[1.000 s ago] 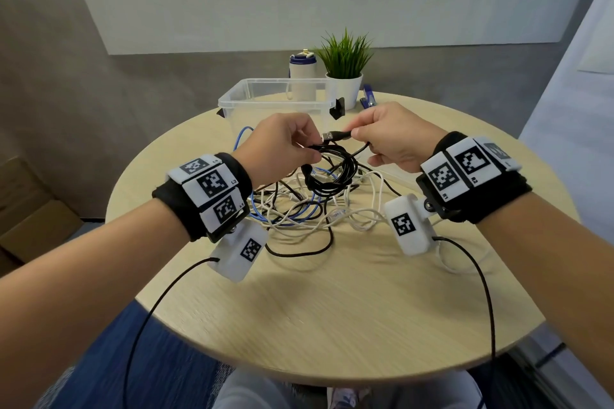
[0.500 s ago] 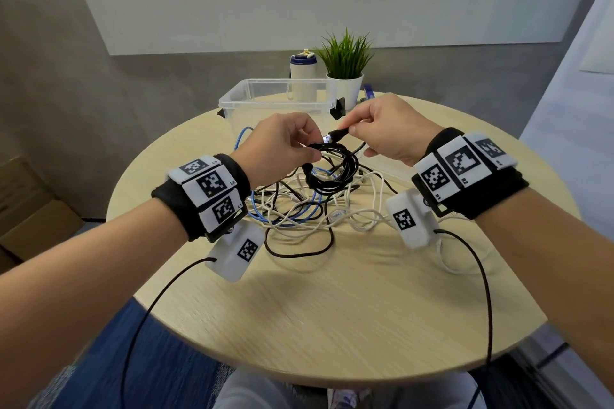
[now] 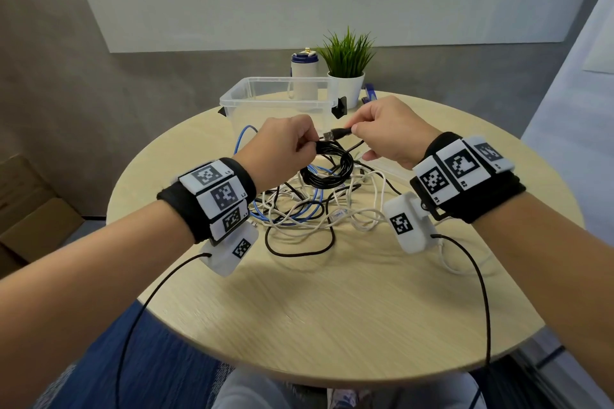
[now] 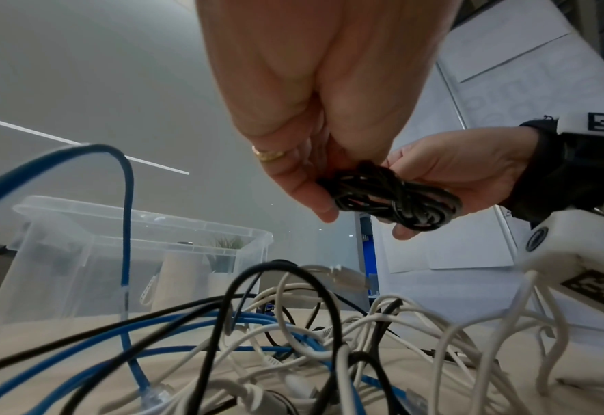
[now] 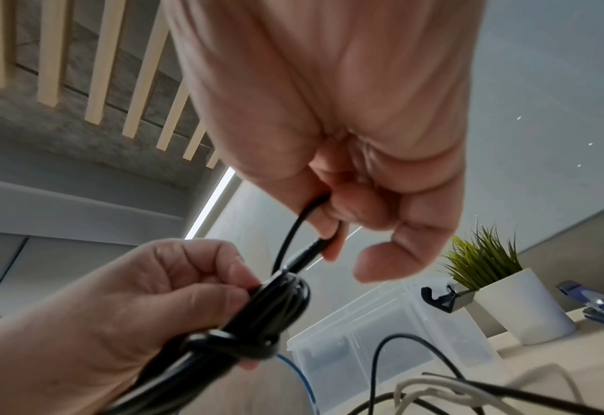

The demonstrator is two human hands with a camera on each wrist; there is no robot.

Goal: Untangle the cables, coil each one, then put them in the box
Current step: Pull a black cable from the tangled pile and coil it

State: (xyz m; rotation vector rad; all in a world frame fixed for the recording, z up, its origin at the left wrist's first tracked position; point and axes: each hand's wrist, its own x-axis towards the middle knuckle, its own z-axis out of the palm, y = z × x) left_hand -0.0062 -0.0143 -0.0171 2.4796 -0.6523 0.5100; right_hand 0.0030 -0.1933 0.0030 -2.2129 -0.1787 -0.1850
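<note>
Desk (image 3: 332,309) mess underneath: left hand (image 3: 282,149) grips black coil (image 3: 329,169), right hand (image 3: 388,129) pinches its plug (image 3: 335,134); a slip probably unravels it.

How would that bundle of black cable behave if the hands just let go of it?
The coiled black cable would probably spring loose: only the left hand grips its loops, and the right hand pinches the free plug end. It looks floppy and light, sagging under the fingers, and would likely drop onto the tangle without rolling.
</note>
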